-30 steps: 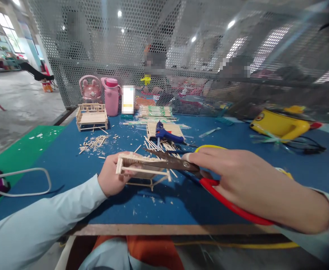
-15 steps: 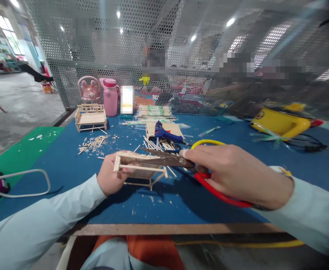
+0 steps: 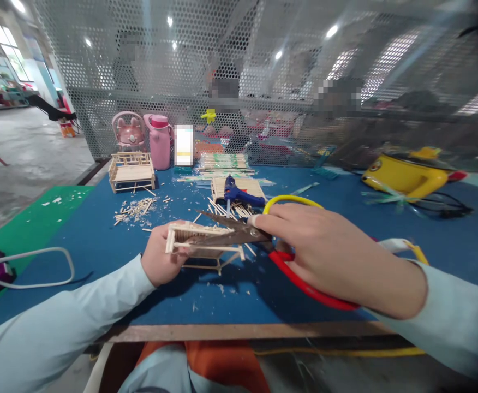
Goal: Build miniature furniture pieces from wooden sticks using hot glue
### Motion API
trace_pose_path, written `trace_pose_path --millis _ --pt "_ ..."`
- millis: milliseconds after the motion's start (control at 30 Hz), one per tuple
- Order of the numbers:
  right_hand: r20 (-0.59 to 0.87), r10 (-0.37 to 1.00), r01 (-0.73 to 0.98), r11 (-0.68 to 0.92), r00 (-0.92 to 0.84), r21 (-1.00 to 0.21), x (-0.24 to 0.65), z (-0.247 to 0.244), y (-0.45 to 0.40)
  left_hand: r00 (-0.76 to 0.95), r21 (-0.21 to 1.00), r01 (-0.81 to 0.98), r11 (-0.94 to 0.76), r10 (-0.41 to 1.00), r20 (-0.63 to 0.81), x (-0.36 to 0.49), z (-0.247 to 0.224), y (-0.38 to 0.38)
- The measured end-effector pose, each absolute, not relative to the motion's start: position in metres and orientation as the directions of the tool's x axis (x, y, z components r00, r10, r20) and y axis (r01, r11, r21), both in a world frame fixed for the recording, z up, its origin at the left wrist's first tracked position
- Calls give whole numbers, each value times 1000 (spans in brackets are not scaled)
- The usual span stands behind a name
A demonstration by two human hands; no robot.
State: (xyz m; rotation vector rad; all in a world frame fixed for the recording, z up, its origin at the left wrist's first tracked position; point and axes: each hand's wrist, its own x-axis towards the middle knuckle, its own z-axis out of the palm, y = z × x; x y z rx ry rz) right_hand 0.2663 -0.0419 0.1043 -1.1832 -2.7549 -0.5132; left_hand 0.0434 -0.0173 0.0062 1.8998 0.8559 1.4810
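Note:
My left hand is closed around one end of a small wooden-stick frame, built like miniature furniture and held tilted above the blue table. In my right hand is a pair of scissors with one yellow and one red handle loop. Its dark, worn blades are parted and reach over the stick frame, the lower one lying along the upper edge near my left fingers. Whether the blades touch a stick, I cannot tell. Behind the blades lies a blue glue gun on a mat of sticks.
A similar stick model stands at the back left, near small stick offcuts. Behind are a pink bottle, a phone and bundled sticks. A yellow pot stands right, before a perforated metal screen.
My right hand has shifted slightly left with the scissors, and the blades have opened wider. My left hand and the stick frame have stayed almost in place.

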Motion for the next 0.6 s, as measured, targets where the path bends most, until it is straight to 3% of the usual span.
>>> trace_pose_path --millis 200,400,467,600 --pt "253 652 699 683 -714 212 273 94 -33 163 762 181 -622 783 601 43 6 -16" --pt "242 766 764 633 -595 -127 267 106 -32 170 817 154 -555 830 532 44 8 -18" --pt "232 764 764 636 -602 -114 265 109 -33 167 817 153 -556 829 533 44 8 -18" --pt "198 717 737 674 -669 50 260 107 -36 183 800 120 -588 805 565 44 7 -18"
